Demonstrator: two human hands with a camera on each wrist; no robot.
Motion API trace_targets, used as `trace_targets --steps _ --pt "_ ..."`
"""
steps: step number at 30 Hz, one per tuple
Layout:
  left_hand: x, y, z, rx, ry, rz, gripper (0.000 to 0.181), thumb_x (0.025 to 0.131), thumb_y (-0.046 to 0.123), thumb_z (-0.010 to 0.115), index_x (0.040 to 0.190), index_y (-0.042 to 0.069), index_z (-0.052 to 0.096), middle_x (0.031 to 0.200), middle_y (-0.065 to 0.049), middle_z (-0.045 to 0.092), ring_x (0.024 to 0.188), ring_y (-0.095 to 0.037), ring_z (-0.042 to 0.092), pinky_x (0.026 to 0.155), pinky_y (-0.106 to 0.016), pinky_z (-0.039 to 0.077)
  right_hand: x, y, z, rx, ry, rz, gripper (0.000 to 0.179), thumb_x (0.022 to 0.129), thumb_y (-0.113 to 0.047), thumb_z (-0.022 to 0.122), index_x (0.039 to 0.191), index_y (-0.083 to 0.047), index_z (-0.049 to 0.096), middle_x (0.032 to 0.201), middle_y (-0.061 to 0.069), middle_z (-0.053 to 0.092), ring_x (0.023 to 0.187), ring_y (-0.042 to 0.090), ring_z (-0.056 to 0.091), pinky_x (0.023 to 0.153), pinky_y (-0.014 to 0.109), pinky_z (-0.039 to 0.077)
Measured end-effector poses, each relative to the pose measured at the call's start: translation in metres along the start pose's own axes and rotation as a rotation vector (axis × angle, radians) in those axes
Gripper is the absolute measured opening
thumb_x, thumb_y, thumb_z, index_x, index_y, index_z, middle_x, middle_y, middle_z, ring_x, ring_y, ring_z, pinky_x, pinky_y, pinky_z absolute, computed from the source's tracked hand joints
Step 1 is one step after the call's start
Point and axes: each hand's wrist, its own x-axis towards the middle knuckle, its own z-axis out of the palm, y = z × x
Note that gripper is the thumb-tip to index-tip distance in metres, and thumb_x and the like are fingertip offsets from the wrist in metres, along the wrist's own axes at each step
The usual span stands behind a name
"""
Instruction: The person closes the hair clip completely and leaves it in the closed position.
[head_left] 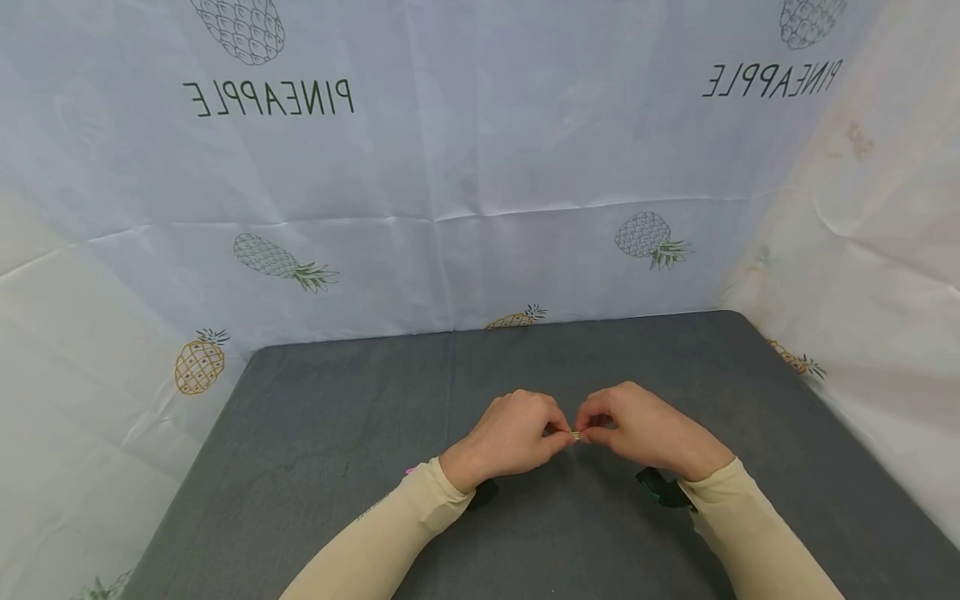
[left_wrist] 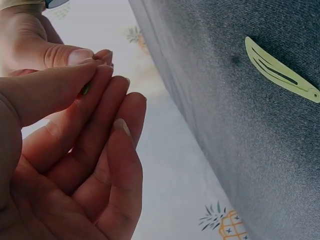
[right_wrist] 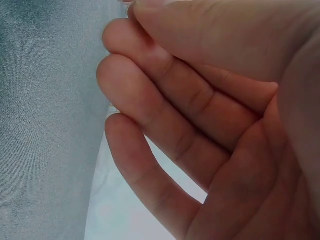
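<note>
Over the middle of the dark grey table [head_left: 330, 417] my two hands meet. The left hand [head_left: 561, 435] and the right hand [head_left: 589, 432] each pinch one end of a small yellow-green piece [head_left: 576, 435] between thumb and forefinger. In the left wrist view the left thumb and forefinger [left_wrist: 92, 75] close on its greenish edge [left_wrist: 86, 89], most of it hidden, and the right hand's thumb [left_wrist: 60, 54] presses in from above. A yellow-green snap hair clip [left_wrist: 282, 76] lies flat on the table beside the hands. The right wrist view shows only the right hand's curled fingers [right_wrist: 165, 115].
White sheeting printed with pineapples [head_left: 480, 167] walls the table at the back and on both sides. A small pink thing [head_left: 409, 471] peeks out by the left sleeve. Wrist camera mounts sit under both forearms, the right one black and green [head_left: 663, 488].
</note>
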Motion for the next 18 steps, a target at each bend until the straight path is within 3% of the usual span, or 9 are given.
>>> trace_targets --steps 18 --pt "-0.0009 0.0008 -0.0024 -0.055 -0.027 0.000 0.010 0.101 0.024 0.079 0.098 0.021 0.088 0.090 0.011 0.075 0.063 0.003 0.053 0.056 -0.016 0.043 -0.0043 0.0005 -0.0017 0.006 -0.016 -0.031 0.023 0.100 -0.010 0.077 0.096 -0.033 0.079 0.092 -0.012 0.076 0.073 -0.001 0.061 0.068 0.026 0.053"
